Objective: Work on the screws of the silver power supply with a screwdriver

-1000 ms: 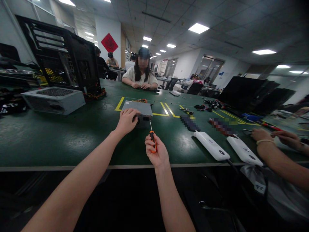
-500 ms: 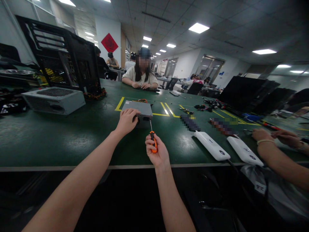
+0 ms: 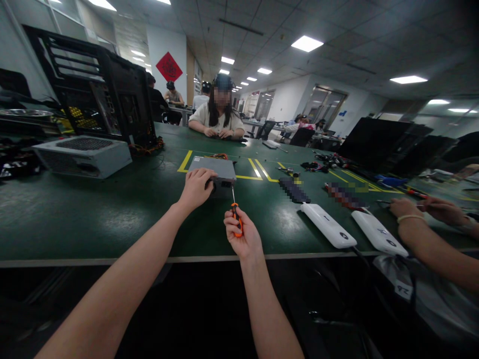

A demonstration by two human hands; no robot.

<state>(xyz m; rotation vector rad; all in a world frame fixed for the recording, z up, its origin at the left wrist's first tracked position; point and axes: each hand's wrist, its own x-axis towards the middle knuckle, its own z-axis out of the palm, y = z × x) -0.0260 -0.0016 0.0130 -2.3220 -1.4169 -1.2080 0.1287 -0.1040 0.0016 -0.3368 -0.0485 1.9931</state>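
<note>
Stretching ahead of the person, the green surface (image 3: 123,204) carries everything near the left hand (image 3: 198,187) and the right hand (image 3: 242,234). Largest on it, a black computer case (image 3: 90,85) stands well beyond and to the left of the left hand. Nearer, but apart from that hand on its left, sits 1 grey vented box (image 3: 86,154). The flatter grey power supply (image 3: 215,166) lies right under the left hand, which is partly closed on it, fingers bent over the top and thumb at the near side. Should that hold be too light, a push from the right hand could swivel the unit on the smooth surface. Smaller again, an orange-and-black screwdriver (image 3: 234,205) sits in the right hand, its fingers wrapped closely round the handle. The tip is at the near right corner of the unit; any screw there is too small to see. A slanted shaft could make it slip and scratch the casing.
</note>
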